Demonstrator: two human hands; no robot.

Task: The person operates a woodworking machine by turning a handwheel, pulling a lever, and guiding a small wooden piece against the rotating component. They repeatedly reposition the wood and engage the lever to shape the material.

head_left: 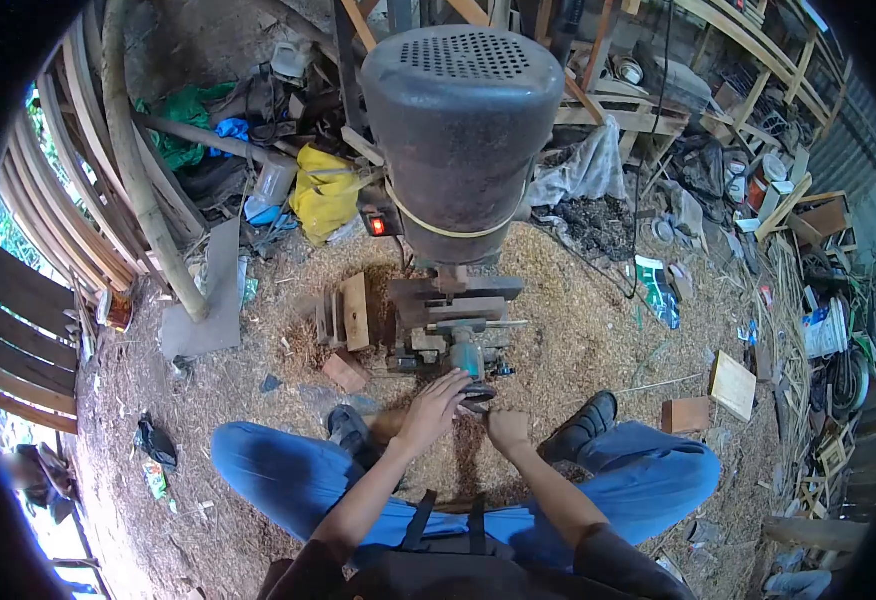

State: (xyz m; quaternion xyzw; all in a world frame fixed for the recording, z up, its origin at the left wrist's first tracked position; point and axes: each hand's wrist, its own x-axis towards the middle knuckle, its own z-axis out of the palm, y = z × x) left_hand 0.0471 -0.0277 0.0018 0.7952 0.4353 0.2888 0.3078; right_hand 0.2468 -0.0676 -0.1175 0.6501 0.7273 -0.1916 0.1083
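A dark round handwheel sits at the near end of a teal machine part, below a large dark motor housing. My left hand lies against the left side of the wheel, its fingers stretched out toward the teal part. Just right of the wheel, my right hand is closed around a short handle at the wheel's near edge; the palm side is hidden. A metal vise-like assembly stands beyond both hands, under the motor.
Wooden blocks stand left of the machine, with a reddish block nearer. Two more blocks lie at right. My shoes flank the machine. A red light glows beside the motor. A person is at far left.
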